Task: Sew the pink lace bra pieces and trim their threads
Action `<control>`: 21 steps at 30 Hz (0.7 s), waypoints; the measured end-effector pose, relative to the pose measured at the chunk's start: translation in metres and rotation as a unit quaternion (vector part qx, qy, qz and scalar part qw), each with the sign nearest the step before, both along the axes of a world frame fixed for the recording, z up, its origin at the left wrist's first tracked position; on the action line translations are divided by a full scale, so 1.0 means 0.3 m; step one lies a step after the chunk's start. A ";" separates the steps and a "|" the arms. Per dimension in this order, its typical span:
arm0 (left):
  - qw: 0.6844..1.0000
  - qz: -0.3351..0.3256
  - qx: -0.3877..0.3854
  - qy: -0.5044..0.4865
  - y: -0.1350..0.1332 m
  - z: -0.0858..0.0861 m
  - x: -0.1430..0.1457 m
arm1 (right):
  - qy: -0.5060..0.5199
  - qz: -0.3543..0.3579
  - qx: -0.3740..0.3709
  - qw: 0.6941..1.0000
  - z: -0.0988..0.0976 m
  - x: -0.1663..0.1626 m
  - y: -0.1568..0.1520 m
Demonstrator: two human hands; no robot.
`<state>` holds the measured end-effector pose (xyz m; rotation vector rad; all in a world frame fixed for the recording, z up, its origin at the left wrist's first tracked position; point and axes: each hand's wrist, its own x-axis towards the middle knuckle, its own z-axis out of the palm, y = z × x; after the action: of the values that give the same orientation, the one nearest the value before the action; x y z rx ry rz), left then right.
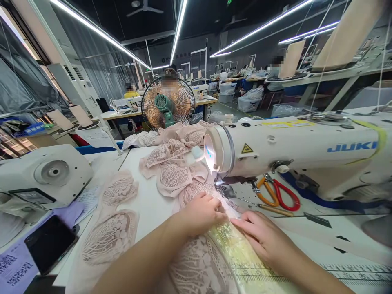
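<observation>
My left hand [206,210] lies on a beige lace bra piece [199,265] close in front of the sewing machine's needle area, its fingers curled down on the fabric. Just to the right, my right hand [260,234] pinches the fabric's edge, thumb and forefinger pointing toward the left hand. The sewing machine [260,143] lights the spot beyond my fingers; its needle and foot are partly hidden. Under my hands runs a yellowish, clear-covered strip [235,249] on the table. More lace bra pieces [174,175] are joined in a pile behind the needle.
Red-handled scissors [286,195], orange-handled snips [268,192] and a wooden-handled tool [275,210] lie under the machine arm. At left are lace pieces [108,237], a black phone [51,243] and another machine head [45,175]. A large fan [168,102] stands ahead. A ruler scale [352,272] marks the front edge.
</observation>
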<state>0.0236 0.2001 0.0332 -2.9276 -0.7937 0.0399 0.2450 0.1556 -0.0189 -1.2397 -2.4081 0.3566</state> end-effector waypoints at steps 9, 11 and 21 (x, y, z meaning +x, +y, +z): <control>1.000 0.002 0.001 -0.031 0.049 -0.028 -0.006 | -0.096 -0.034 -0.059 0.993 0.069 -0.050 0.053; 0.999 0.004 0.011 -0.034 0.057 -0.030 -0.008 | -0.128 -0.054 -0.078 0.987 0.087 -0.067 0.062; 0.999 0.028 0.027 -0.022 0.072 -0.019 -0.021 | -0.219 -0.092 -0.082 0.968 0.109 -0.131 0.074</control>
<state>0.0172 0.2216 0.0274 -2.8646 -0.8680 -0.0424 0.2056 0.1778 0.0138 -1.7600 -2.6314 0.2472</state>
